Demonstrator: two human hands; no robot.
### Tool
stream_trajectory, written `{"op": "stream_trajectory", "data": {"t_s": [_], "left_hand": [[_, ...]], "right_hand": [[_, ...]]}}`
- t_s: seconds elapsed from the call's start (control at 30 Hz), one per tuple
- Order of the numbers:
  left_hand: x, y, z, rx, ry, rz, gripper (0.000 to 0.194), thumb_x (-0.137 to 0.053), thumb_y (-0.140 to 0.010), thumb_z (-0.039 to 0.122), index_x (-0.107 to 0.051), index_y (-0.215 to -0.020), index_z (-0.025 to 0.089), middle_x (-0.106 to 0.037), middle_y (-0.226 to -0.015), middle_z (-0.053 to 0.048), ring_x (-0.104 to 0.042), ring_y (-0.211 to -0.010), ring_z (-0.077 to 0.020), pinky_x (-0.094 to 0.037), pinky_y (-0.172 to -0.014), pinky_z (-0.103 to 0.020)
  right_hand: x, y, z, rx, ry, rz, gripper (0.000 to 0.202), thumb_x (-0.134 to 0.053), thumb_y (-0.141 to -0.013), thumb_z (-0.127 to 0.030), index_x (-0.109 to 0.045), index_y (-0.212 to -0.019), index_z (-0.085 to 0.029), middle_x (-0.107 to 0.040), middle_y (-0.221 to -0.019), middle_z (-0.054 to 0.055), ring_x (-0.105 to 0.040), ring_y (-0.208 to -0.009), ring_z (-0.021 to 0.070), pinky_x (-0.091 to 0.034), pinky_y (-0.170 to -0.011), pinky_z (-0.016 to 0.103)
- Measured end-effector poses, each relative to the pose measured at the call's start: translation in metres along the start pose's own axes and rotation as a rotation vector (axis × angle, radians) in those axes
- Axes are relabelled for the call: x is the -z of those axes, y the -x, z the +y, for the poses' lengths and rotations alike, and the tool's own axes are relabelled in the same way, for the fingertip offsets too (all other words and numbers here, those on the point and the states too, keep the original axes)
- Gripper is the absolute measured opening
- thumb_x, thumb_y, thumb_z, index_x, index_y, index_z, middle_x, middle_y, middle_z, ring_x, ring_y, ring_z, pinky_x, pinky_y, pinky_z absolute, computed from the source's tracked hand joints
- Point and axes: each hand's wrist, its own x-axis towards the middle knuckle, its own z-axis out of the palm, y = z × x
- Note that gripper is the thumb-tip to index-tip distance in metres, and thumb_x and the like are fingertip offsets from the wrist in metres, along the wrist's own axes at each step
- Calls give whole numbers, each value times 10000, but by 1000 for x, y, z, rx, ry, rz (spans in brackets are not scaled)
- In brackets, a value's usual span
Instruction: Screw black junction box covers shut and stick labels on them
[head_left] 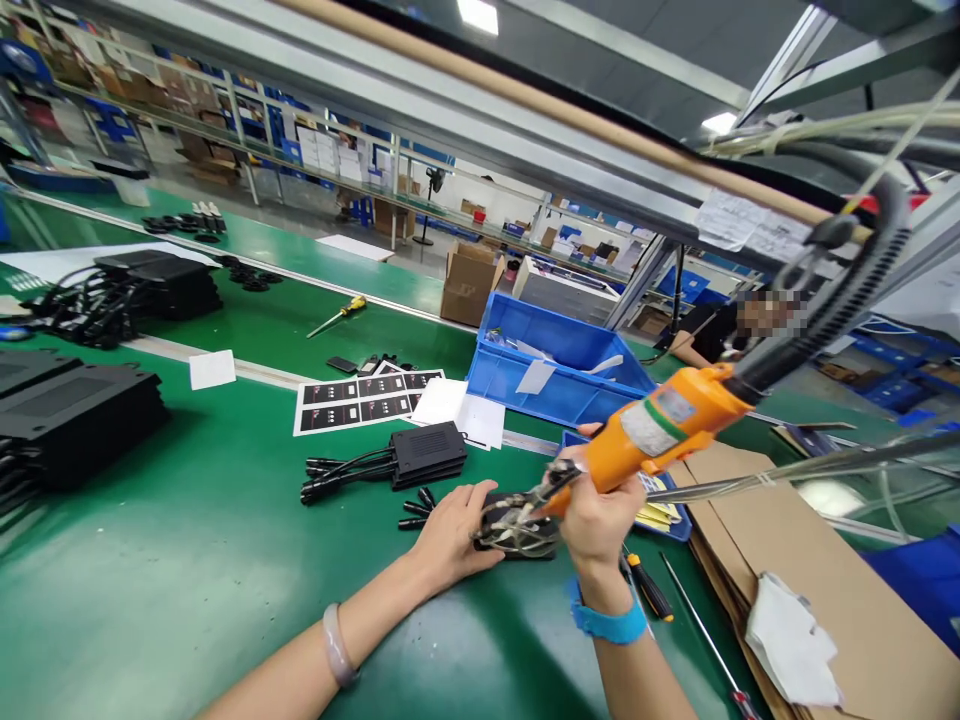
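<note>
The black box (pixel 546 552) lay on the green bench (pixel 300 610), directly ahead of the person and between the two hands, its long axis apparently running side to side (a tangle of pale strands hid much of its top, so the exact angle was hard to read). The left hand (pixel 454 530) was the nearer, touching the box's left end; the right hand (pixel 604 515) was just beyond its other end, raised above the bench. From there the orange power tool (pixel 656 430) slanted down and leftward, its nose over the box; whether the tip met the surface could not be told.

The left hand was partly open, thumb on the near side and fingers on the far side, bracketing the box in what looked like a steadying hold. The right hand was closed firmly around the tool's lower body. Short black connectors (pixel 420 510) lay just beyond the left fingers, with a stack of similar boxes (pixel 429 452) farther off.
</note>
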Motion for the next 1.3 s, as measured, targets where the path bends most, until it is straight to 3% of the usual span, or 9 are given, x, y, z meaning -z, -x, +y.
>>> {"op": "stream_trajectory", "data": {"t_s": [0.2,0.33,0.4,0.5,0.57,0.67,0.8,0.93,1.3], "left_hand": [[62,-2,-19,128,-109,172,800,-769,-689,233,-339,-1364,215,-587,-1306,-142,-586,-1188,-322,-502,-995,-487],[109,-3,-48,272,-165,257,759,-716,-772,281,-285,-1389,187,-624,-1224,-168,-662,-1028,-339,-572,-812,-494],[117,-4,-55,284,-183,256,739,-702,-787,272,-297,-1399,190,-595,-1287,-180,-631,-1116,-362,-563,-861,-523],[103,-6,-47,183,-252,268,688,-717,-792,262,-386,-1394,219,-474,-1443,-169,-409,-1374,-398,-416,-1076,-601],[81,-6,-35,35,-292,207,584,-717,-817,252,-485,-1352,234,-485,-1425,-150,-402,-1376,-380,-387,-1112,-587],[41,-2,-18,-122,-262,-47,554,-769,-815,298,-571,-1332,267,-526,-1391,-151,-473,-1328,-376,-453,-1076,-561],[7,2,-6,-89,-230,-325,701,-847,-744,382,-563,-1383,333,-419,-1520,-178,-380,-1399,-437,-441,-1073,-605],[4,-1,2,-43,-259,-361,580,-801,-801,274,-610,-1347,320,-484,-1461,-200,-466,-1348,-405,-442,-1082,-575],[4,-2,1,-32,-262,-354,610,-811,-784,233,-604,-1346,346,-495,-1438,-176,-507,-1310,-383,-484,-1045,-561]], "right_hand": [[33,-52,-39,-23,-231,9,286,-748,-746,-222,-624,-1001,-185,-550,-586,-61,-503,-441,108,-454,-432,247],[50,-76,-40,-53,-231,-30,345,-783,-699,-232,-652,-1014,-181,-571,-612,-45,-499,-457,107,-455,-424,245],[54,-82,-35,-93,-184,-37,387,-795,-684,-287,-657,-1030,-182,-609,-676,-26,-509,-468,103,-457,-414,238],[54,-86,-27,-155,-98,-68,454,-798,-646,-339,-661,-1047,-176,-618,-682,-27,-495,-434,96,-436,-374,224],[52,-87,-21,-158,-62,-80,467,-785,-675,-369,-657,-1080,-173,-573,-607,-51,-473,-398,92,-422,-358,216],[47,-86,-6,-120,-51,-62,463,-717,-784,-463,-635,-1131,-169,-521,-551,-69,-463,-384,91,-417,-363,210],[42,-79,20,-108,-39,-42,498,-643,-833,-547,-612,-1151,-165,-528,-567,-62,-491,-408,105,-442,-384,227],[38,-72,38,-111,-24,-33,504,-626,-838,-554,-605,-1141,-153,-528,-573,-58,-491,-408,108,-442,-378,233],[37,-72,47,-62,34,-13,430,-603,-862,-541,-620,-1058,-159,-529,-564,-49,-481,-403,105,-440,-387,232]]}}
